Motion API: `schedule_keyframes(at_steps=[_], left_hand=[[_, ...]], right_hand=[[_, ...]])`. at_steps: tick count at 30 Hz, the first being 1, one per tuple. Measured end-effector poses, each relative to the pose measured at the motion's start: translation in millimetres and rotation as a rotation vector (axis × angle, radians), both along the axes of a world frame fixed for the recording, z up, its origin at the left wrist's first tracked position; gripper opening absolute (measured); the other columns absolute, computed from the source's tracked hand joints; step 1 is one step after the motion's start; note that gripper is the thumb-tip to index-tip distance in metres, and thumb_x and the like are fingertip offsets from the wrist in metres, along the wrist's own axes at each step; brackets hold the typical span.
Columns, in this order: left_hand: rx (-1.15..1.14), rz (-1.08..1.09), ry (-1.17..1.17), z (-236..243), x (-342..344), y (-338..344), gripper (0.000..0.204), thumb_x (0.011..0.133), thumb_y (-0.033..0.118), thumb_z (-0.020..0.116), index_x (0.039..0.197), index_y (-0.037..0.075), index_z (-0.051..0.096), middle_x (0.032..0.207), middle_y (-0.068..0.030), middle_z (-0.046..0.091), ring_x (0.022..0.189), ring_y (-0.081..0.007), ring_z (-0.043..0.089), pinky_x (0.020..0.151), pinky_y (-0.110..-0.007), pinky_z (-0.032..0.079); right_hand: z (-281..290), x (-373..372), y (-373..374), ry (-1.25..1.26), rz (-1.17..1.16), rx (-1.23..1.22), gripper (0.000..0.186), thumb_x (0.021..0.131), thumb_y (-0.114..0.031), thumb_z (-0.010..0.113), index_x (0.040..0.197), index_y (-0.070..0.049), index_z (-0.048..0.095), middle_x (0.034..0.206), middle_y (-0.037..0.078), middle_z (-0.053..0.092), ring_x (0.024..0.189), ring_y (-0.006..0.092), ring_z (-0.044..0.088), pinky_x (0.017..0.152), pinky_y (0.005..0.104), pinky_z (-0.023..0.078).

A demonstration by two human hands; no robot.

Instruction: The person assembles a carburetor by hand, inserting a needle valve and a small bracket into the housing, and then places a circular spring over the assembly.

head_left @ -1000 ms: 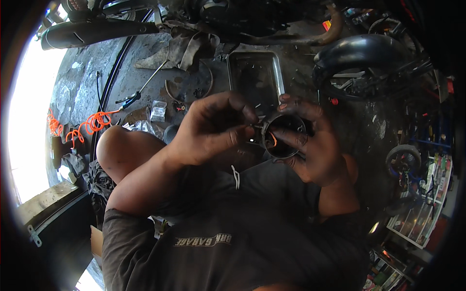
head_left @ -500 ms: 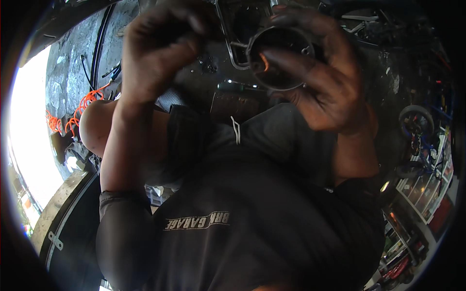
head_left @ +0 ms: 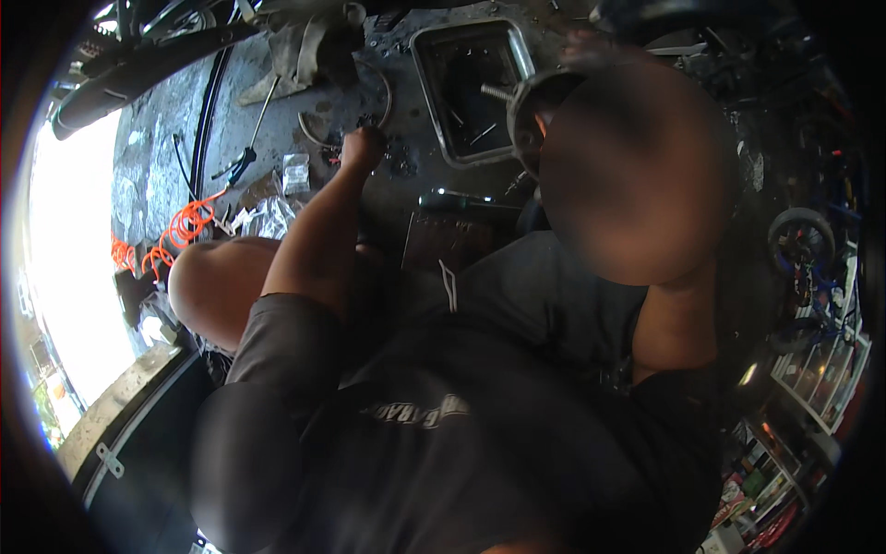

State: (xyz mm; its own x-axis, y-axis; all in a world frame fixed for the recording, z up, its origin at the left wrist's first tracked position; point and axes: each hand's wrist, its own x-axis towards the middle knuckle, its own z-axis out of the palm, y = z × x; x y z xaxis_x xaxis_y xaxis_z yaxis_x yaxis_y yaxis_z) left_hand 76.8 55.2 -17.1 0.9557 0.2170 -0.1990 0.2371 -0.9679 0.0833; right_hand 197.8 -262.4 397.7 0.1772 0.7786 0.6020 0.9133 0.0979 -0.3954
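My right hand (head_left: 637, 175) is raised at the right, its fingers mostly hidden by a blur. It holds a round, hollow metal part (head_left: 524, 115) with a threaded stud (head_left: 496, 92) sticking out to the left. Lower down, at the end of my outstretched arm, my left hand (head_left: 365, 148) touches the floor with its fingers curled in. Whatever may be in those fingers is hidden. Small dark pieces (head_left: 399, 159) lie beside it, and a thin curved band or hose (head_left: 388, 92) arcs around it.
A metal tray (head_left: 426, 102) with dark liquid and small parts stands ahead. A screwdriver (head_left: 443, 200) lies before a brown board (head_left: 438, 242). To the left are a long-shafted tool (head_left: 242, 166), clear plastic bags (head_left: 268, 220) and an orange coiled hose (head_left: 189, 222). A wheel (head_left: 801, 242) stands right.
My left hand has gone from beside the round part down to the floor. My right hand still holds the part, shifted slightly right. More of the floor and tray shows now.
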Motion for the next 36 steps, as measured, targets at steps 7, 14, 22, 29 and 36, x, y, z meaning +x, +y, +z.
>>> schedule_keyframes(at_steps=[7,14,22,29,36], left_hand=[[-0.318,0.504,-0.262,42.7,24.7,-36.5,0.021,0.092,0.026,0.056,0.096,0.015,0.074,0.088,-0.0152,0.073,0.089,-0.0349,0.071,0.077,-0.044,0.057],[-1.018,0.004,-0.374,254.1,77.2,-87.1,0.028,0.100,0.029,0.058,0.110,0.004,0.067,0.103,-0.0119,0.070,0.093,-0.0245,0.069,0.080,-0.036,0.055],[-1.769,0.160,-0.664,362.2,9.8,-116.3,0.016,0.096,0.011,0.067,0.107,0.001,0.060,0.093,-0.0054,0.065,0.088,-0.0129,0.063,0.076,-0.030,0.054],[-2.024,0.201,-0.689,352.7,2.1,-133.1,0.032,0.095,0.016,0.070,0.122,0.005,0.057,0.113,-0.0069,0.064,0.101,-0.0124,0.062,0.085,-0.028,0.052],[-2.612,0.329,-0.232,355.1,-8.1,-154.1,0.060,0.104,0.051,0.040,0.145,0.007,0.042,0.133,-0.0092,0.056,0.123,-0.0215,0.055,0.096,-0.042,0.051]], right_hand=[[-3.5,-1.0,-29.7,0.052,-0.093,-0.132,0.048,0.069,-0.016,0.084,0.114,-0.004,0.073,0.129,0.023,0.055,0.124,0.0398,0.056,0.100,0.0488,0.051],[8.8,7.6,-26.4,0.081,-0.130,-0.111,0.051,0.063,-0.006,0.082,0.113,-0.005,0.071,0.132,0.019,0.054,0.126,0.0375,0.054,0.102,0.0459,0.050],[7.9,-0.9,-2.1,0.121,-0.043,-0.091,0.052,0.062,-0.001,0.081,0.112,-0.005,0.069,0.133,0.015,0.055,0.129,0.0345,0.053,0.103,0.0447,0.049],[0.2,-7.2,5.4,0.236,0.003,-0.067,0.056,0.065,-0.013,0.088,0.117,-0.006,0.068,0.137,0.014,0.056,0.129,0.0336,0.054,0.104,0.0436,0.048],[-0.8,-16.6,17.5,0.322,-0.005,-0.124,0.039,0.076,-0.020,0.084,0.110,-0.005,0.071,0.128,0.017,0.061,0.123,0.0352,0.058,0.101,0.0419,0.049]])
